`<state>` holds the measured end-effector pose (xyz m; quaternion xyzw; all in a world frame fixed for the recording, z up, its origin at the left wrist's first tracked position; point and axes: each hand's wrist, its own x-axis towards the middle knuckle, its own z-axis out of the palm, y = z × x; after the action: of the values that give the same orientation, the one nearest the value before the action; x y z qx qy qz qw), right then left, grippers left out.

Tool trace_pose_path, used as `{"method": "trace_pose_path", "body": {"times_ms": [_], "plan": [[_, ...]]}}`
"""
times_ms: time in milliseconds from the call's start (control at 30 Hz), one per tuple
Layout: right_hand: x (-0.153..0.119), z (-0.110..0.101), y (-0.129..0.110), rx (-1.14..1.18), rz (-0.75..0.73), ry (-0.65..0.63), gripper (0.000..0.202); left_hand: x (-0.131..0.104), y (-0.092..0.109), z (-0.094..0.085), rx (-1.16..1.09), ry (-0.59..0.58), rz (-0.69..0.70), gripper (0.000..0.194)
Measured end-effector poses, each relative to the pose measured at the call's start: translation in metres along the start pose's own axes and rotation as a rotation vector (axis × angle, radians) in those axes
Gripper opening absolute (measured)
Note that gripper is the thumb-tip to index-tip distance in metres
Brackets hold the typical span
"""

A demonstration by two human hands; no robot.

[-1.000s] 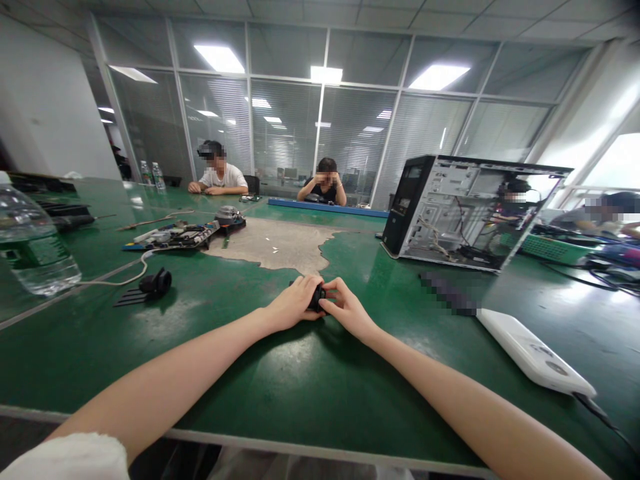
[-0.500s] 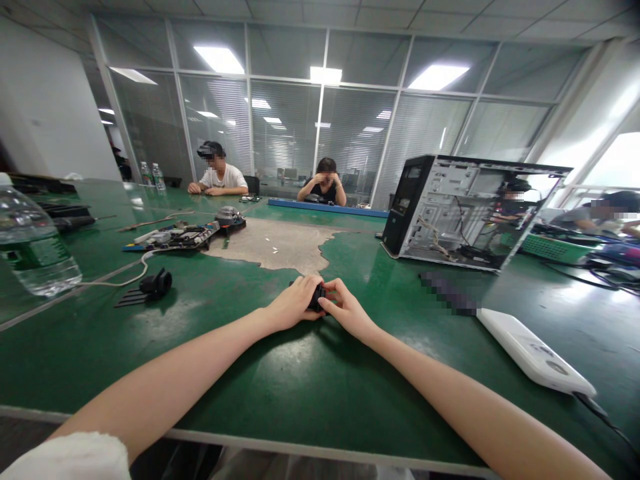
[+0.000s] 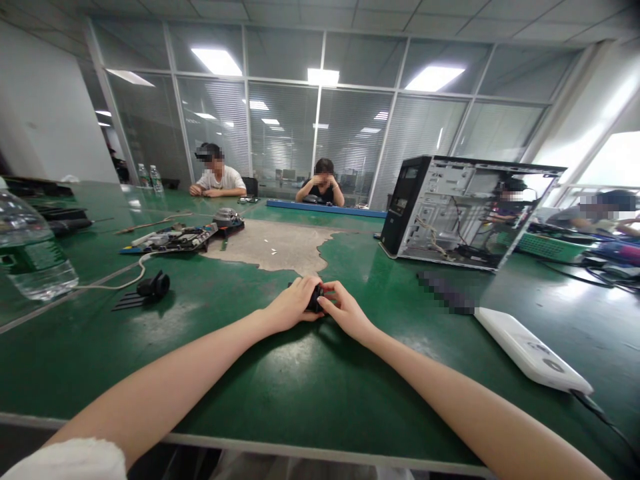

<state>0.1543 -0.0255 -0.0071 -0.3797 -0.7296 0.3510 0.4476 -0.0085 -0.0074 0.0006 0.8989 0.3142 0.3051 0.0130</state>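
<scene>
Near the middle of the green table (image 3: 280, 407), a small black part (image 3: 315, 299) is held between my two hands. My left hand (image 3: 296, 301) wraps over it from the left and hides much of it. From the right, my right hand (image 3: 344, 311) grips the same part with thumb and fingers. What exactly the part is cannot be made out. Further left on the table lies another black piece (image 3: 154, 287) with several thin prongs.
An open computer case (image 3: 450, 213) stands at the back right, with a white device (image 3: 533, 350) in front. A water bottle (image 3: 35, 260) and a circuit board (image 3: 175, 239) are on the left. People sit across the table and at the right. A green basket (image 3: 553, 247) is far right.
The whole view has shifted very slightly. Both hands keep the same hold on the black part.
</scene>
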Motion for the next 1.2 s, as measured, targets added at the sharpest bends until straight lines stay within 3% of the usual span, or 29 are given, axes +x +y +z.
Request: {"method": "trace_pose_path", "body": {"times_ms": [267, 567, 800, 1067, 1200], "plan": [[-0.002, -0.001, -0.007, -0.074, -0.089, 0.048, 0.014, 0.000, 0.000, 0.000, -0.009, 0.009, 0.003, 0.053], [0.001, -0.001, 0.000, 0.020, 0.031, -0.011, 0.025, 0.000, 0.001, -0.002, -0.006, 0.001, -0.001, 0.054], [-0.001, -0.001, -0.006, -0.075, -0.095, 0.060, 0.012, 0.000, 0.000, 0.000, -0.002, 0.008, 0.000, 0.056], [0.003, -0.001, 0.003, 0.029, 0.062, 0.006, 0.024, 0.000, 0.001, -0.001, 0.009, 0.006, 0.011, 0.054], [0.000, -0.001, -0.001, 0.027, -0.012, -0.006, 0.021, 0.000, 0.001, -0.001, 0.036, 0.002, 0.012, 0.054]]}}
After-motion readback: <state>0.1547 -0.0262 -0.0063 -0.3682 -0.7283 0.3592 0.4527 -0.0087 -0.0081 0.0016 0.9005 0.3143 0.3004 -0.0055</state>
